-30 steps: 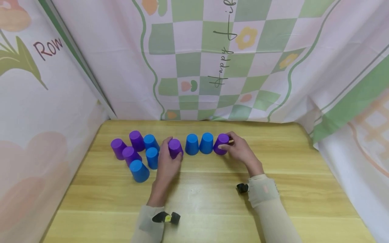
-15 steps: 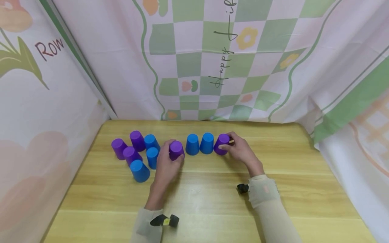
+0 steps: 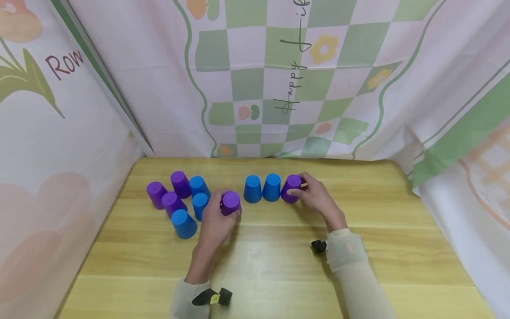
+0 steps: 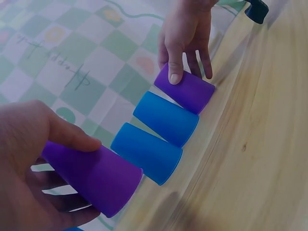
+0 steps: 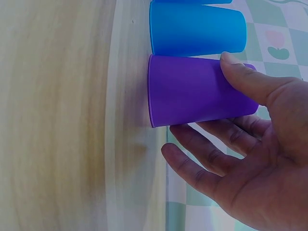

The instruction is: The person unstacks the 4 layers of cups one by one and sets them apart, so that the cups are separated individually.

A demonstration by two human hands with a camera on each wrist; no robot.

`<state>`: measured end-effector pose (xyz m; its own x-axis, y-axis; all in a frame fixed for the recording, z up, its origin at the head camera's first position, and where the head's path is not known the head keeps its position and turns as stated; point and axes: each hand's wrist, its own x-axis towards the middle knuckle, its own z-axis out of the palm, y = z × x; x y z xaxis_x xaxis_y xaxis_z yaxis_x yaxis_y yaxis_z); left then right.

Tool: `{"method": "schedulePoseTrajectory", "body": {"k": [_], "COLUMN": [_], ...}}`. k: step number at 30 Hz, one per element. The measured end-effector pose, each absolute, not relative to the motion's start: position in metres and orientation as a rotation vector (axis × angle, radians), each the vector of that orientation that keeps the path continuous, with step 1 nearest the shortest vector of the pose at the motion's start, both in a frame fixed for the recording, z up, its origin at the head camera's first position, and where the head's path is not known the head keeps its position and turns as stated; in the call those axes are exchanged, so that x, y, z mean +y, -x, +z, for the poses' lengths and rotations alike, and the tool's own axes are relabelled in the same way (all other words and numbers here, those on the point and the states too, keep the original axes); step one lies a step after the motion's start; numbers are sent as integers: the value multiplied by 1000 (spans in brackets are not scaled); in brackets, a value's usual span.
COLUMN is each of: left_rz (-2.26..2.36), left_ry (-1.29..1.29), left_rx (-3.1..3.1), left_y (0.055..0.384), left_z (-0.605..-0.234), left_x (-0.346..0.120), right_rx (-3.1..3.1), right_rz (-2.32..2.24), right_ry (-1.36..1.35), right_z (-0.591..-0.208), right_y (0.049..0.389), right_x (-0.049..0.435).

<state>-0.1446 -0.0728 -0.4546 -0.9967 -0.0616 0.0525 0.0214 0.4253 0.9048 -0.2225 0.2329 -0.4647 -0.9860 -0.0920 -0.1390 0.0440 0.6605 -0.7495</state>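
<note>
Cups (image 3: 184, 227), 6 toward back-left corner of desk (image 3: 275, 274)
Left hand (image 3: 214, 226) grips 1 purple cup (image 3: 231, 202); right hand (image 3: 316, 196) holds another purple cup (image 3: 291, 186); 2 blue cups (image 3: 253, 190) between.

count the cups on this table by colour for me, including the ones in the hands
Purple cups: 5
Blue cups: 5
Total cups in view: 10

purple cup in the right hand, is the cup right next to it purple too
No, a blue cup stands right beside the purple cup that the right hand holds.
</note>
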Motion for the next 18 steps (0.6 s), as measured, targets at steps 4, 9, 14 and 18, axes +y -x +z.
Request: {"method": "schedulePoseTrajectory", "body": {"k": [4,9,14,18], "left_rz": [-1638,-1616,-1610,-1593], "left_ry": [-35,1,-9,-36], "left_rx": [-2589,-2599,-2636,-2676], "left_y": [141,135,131,128], "left_z": [-455,-453,-452,-452], "left_x": [-77,-82,-88,-93], "right_rx": [2710,2705,2712,2709], "right_rz": [-1235,-1233,-1238,-1238], "right_ry": [42,38,47,48], "right_z": [-464,-464,-464,-465], "right_y": [223,223,223,223], "right_x": [233,233,233,233]}}
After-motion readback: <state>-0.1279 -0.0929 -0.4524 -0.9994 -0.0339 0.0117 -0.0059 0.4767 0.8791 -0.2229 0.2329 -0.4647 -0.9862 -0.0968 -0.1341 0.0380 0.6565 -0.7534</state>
